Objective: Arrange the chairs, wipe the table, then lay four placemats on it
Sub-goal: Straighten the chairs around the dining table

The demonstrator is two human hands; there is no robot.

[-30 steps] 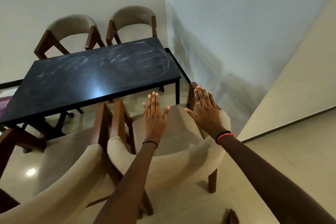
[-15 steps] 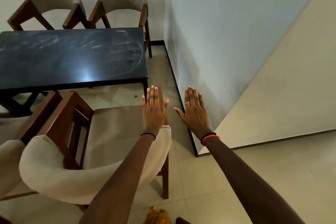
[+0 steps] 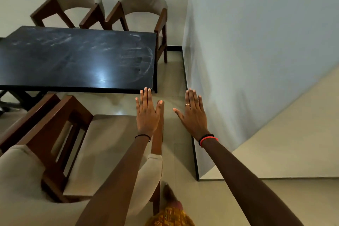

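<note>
Both hands were stretched out flat with straight fingers, holding nothing, the left hand [image 3: 147, 114] over the near chair [image 3: 102, 152] and the right hand [image 3: 194, 115] over the floor [image 3: 170, 75] — the dark table [image 3: 73, 57] stood just past that chair.

My left hand [image 3: 146, 113] is flat over the right armrest of the near chair [image 3: 102, 134]. The seat and back of this chair fill the room below and to the left. In front, the edge of the black table [image 3: 73, 60] closes the way. My right hand [image 3: 195, 115], also flat, is over a bare strip of floor [image 3: 172, 82] between the chair and the wall [image 3: 256, 51]. This strip runs free past the table's end, up to the far chair [image 3: 145, 2] near the corner.
</note>
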